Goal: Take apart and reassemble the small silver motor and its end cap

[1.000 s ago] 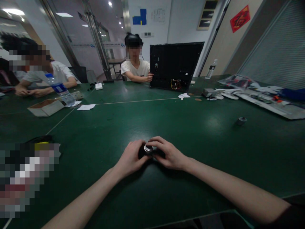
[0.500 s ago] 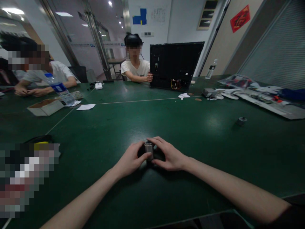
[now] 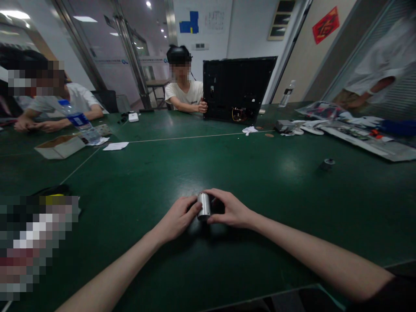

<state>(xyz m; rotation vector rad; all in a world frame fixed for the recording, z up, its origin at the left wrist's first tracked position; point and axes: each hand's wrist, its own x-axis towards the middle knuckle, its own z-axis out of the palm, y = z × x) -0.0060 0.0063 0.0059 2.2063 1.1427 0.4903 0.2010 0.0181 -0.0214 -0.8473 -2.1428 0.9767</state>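
Observation:
A small silver metal cylinder (image 3: 204,206) stands between my two hands just above the green table (image 3: 247,182). My left hand (image 3: 178,219) curls its fingers against the cylinder's left side. My right hand (image 3: 230,209) wraps around a dark part (image 3: 218,208) to the right of the cylinder, thumb and fingers closed. Most of that dark part is hidden by my fingers.
A small dark ring-shaped piece (image 3: 327,163) lies to the right. A cardboard box (image 3: 58,146), a water bottle (image 3: 79,121) and paper sit far left by a seated person. Another person holds a black panel (image 3: 238,89) at the far edge. Clutter covers the far right.
The silver cylinder has come further out of the dark part and shows more of its length. A person in white has come into view at the far right.

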